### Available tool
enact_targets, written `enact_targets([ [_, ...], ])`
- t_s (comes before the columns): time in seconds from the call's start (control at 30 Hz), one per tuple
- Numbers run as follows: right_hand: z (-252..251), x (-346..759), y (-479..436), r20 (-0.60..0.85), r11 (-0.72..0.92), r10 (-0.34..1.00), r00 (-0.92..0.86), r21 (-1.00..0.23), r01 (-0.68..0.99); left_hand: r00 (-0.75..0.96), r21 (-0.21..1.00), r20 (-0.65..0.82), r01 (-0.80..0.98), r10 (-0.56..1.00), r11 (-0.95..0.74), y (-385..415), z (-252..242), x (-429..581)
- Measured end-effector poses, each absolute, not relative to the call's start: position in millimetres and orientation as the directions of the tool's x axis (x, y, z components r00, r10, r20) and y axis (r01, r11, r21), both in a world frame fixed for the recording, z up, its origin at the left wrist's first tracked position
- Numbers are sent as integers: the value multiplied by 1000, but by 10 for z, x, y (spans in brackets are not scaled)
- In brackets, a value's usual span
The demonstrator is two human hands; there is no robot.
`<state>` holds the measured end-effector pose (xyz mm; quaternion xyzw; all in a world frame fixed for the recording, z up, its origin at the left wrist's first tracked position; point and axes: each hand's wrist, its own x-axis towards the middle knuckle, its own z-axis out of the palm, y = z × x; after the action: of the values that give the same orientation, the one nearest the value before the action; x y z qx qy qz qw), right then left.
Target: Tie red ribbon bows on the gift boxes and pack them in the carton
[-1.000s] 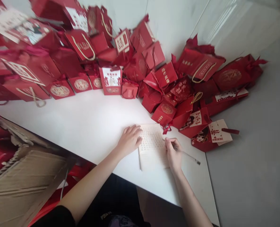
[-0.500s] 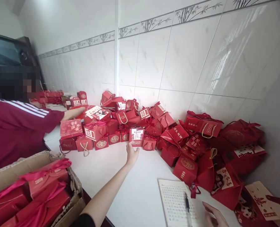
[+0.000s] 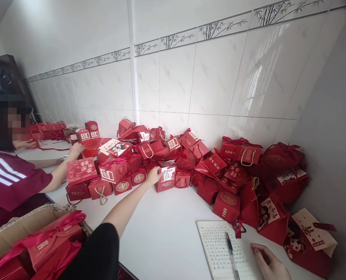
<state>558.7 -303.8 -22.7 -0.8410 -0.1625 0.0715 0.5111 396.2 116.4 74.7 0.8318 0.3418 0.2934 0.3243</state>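
Observation:
My left hand (image 3: 153,176) reaches to the front row of red boxes, its fingers at the left edge of a red box with a white printed label (image 3: 166,179); the fingertips are partly hidden there. A smaller red box (image 3: 182,179) stands just right of it. Near the bottom right, my right hand (image 3: 268,261) rests on the white table (image 3: 158,237) with fingers curled, and nothing shows in them. Beside that hand lies an open notebook (image 3: 216,245) with handwriting, a black pen (image 3: 230,249) across it.
Red gift boxes pile along the tiled wall, including a bag-shaped one (image 3: 309,245) at right. A cardboard carton (image 3: 13,225) of ribboned boxes stands at lower left. Left, a person in a maroon shirt (image 3: 9,182) reaches toward a red basket (image 3: 91,147).
The view has shifted to the right. My left hand has moved from the labelled box's front to its left side, and the box now sits angled. The person's arm has drawn back toward the basket's left side.

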Motion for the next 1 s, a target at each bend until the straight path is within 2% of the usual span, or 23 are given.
enact_targets([
  [0.07, -199, 5519, -3015, 87, -391, 313, 946, -896, 212, 667, 761, 272, 293, 694, -579, 1037, 833, 3816],
  [0.13, -100, 5394, -2924, 183, -327, 322, 929, -899, 290, 724, 784, 269, 218, 636, -580, 833, 912, 3652],
  [0.23, 218, 5098, -2650, 381, -150, 479, 790, -852, 502, 803, 825, 241, 127, 546, -551, 388, 995, 3391],
  [0.3, 492, 4877, -2420, 458, 9, 593, 662, -826, 564, 857, 863, 206, 68, 472, -501, 54, 1042, 3222],
  [0.43, 932, 4548, -2079, 448, 241, 731, 515, -875, 419, 907, 919, 106, 67, 407, -388, -469, 1136, 2925],
  [0.57, 1103, 4360, -1976, 435, 316, 759, 485, -897, 310, 927, 940, 38, 94, 374, -327, -656, 1189, 2696],
  [0.67, 1150, 4221, -1932, 427, 330, 788, 443, -901, 282, 948, 916, 21, 109, 316, -387, -668, 1201, 2581],
  [0.77, 1189, 4053, -1858, 422, 319, 806, 416, -901, 295, 954, 905, 83, 49, 287, -423, -681, 1211, 2527],
  [0.9, 1233, 3842, -1740, 460, 343, 781, 422, -881, 326, 896, 924, 261, -125, 359, -360, -727, 1252, 2501],
  [1.0, 1239, 3743, -1677, 512, 357, 727, 457, -851, 385, 865, 839, 368, -151, 341, -522, -744, 1300, 2459],
])
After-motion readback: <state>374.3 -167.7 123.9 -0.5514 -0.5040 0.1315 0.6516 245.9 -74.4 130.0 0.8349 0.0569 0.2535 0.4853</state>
